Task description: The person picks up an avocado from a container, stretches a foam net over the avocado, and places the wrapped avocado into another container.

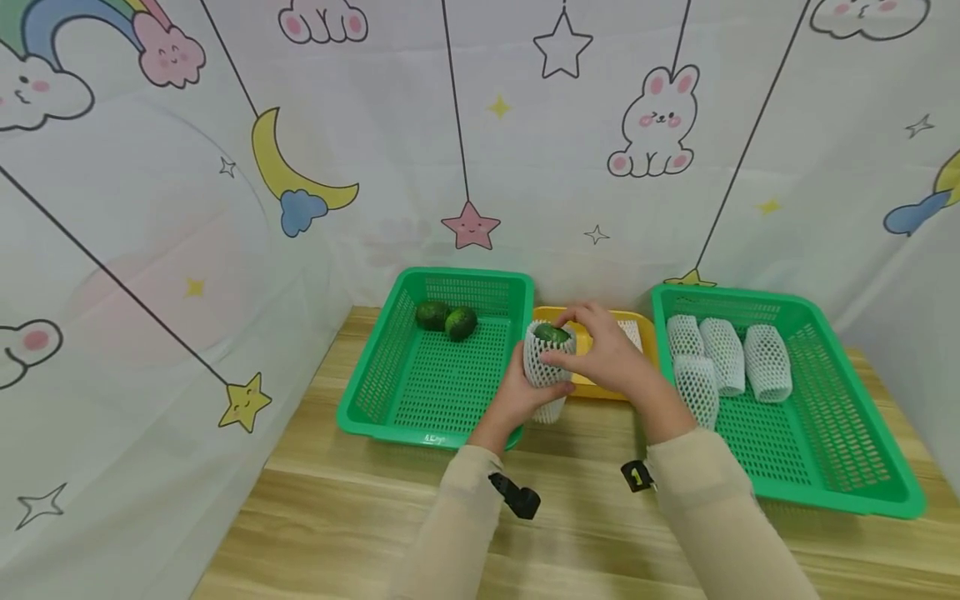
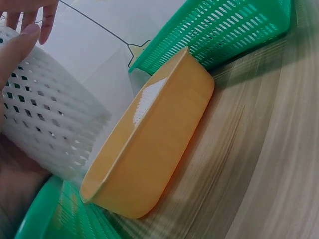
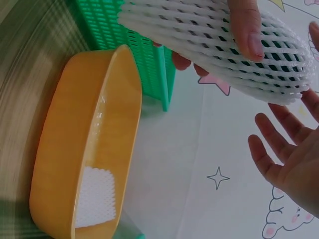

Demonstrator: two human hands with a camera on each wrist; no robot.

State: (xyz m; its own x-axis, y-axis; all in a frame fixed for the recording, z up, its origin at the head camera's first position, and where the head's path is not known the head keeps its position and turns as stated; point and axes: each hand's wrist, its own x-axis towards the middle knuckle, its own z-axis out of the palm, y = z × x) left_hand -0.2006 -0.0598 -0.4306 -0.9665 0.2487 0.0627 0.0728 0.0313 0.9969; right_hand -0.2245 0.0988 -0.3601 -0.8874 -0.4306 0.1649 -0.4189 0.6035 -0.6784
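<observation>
A white foam net sleeve stands upright in my left hand, which grips it round the middle. The dark green top of an avocado shows at its upper end, and green shows through the mesh. My right hand pinches the sleeve's upper end, thumb in front and index finger behind, its other fingers spread loosely in the right wrist view. The sleeve's lower end hangs slack. Two more avocados lie in the left green basket. Behind my hands is a yellow bin with white foam net in it.
The right green basket holds several net-sleeved pieces towards its back and left. Both baskets and the yellow bin stand on a wood-grain table. A white cartoon-printed cloth hangs behind and to the left.
</observation>
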